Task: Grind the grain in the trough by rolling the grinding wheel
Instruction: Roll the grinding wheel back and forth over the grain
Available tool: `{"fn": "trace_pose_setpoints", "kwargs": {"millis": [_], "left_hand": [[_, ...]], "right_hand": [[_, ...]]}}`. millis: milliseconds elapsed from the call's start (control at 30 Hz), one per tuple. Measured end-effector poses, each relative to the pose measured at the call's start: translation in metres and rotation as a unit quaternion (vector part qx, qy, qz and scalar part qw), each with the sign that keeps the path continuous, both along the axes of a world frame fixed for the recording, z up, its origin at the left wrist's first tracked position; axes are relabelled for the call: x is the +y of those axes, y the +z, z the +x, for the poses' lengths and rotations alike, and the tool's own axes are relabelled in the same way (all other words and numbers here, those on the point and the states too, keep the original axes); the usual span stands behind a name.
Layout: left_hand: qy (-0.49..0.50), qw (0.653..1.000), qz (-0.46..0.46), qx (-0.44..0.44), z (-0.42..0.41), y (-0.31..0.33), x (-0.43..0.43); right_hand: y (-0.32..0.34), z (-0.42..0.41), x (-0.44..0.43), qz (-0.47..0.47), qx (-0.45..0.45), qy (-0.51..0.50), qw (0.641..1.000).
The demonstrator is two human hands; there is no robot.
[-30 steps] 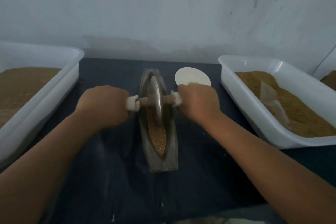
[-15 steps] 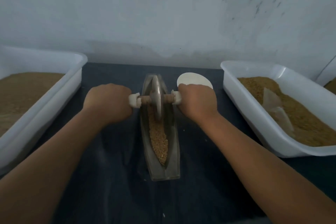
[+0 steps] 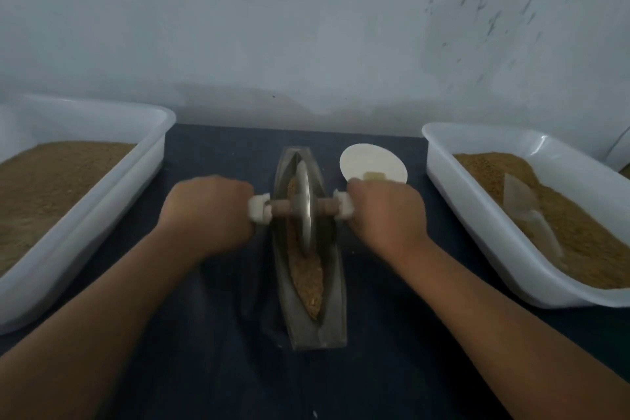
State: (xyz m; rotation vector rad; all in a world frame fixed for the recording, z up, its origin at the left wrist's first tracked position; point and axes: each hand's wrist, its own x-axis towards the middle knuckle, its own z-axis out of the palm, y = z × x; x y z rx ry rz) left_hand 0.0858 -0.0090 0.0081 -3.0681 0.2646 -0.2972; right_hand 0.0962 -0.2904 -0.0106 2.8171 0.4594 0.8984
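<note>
Lying 12-to-6 o'clock on the surface (image 3: pixel 238 368), the trough (image 3: pixel 308 324) is holding grain (image 3: pixel 306 280) and the grinding wheel (image 3: pixel 304 204), its axle (image 3: pixel 281 209) pointing 9-to-3. Left hand (image 3: pixel 208 215) and right hand (image 3: pixel 387 211) are gripping the axle ends, curled fingers hiding underneath.

Trough (image 3: pixel 333 315): grey, boat-shaped, lying flat between the left hand (image 3: pixel 208 211) and right hand (image 3: pixel 388 211), reaching past both wrists towards the person.
Grinding wheel (image 3: pixel 304 204): thin metal disc, upright on edge in the trough groove, midway between the hands.
Axle (image 3: pixel 281 209): wooden, crosswise, white-capped ends, each gripped by a hand.
Grain (image 3: pixel 306 280): tan, coarse, filling the groove, mostly on the wrist side of the wheel.
</note>
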Motion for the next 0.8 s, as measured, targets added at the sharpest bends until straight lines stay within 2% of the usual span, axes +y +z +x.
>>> {"fn": "trace_pose_setpoints", "kwargs": {"millis": [167, 333, 467, 700, 800], "left_hand": [[0.011, 1.0, -0.005, 0.014, 0.017, 0.006, -0.003], [-0.02, 0.998, 0.044, -0.039, -0.023, -0.002, 0.003], [-0.037, 0.996, 0.065, -0.047, -0.034, -0.002, 0.005], [-0.014, 0.999, 0.041, -0.022, 0.0, 0.006, -0.002], [-0.003, 1.0, 0.025, 0.001, 0.012, 0.01, -0.004]], "right_hand": [[0.004, 0.02, 0.007, 0.017, -0.001, -0.006, 1.0], [-0.003, -0.028, -0.009, 0.015, 0.022, 0.006, 1.0], [-0.002, -0.049, -0.016, 0.007, 0.04, 0.024, 0.999], [-0.004, -0.002, -0.001, 0.066, 0.021, -0.005, 0.998], [-0.001, 0.007, 0.002, 0.059, 0.031, -0.016, 0.998]]}}
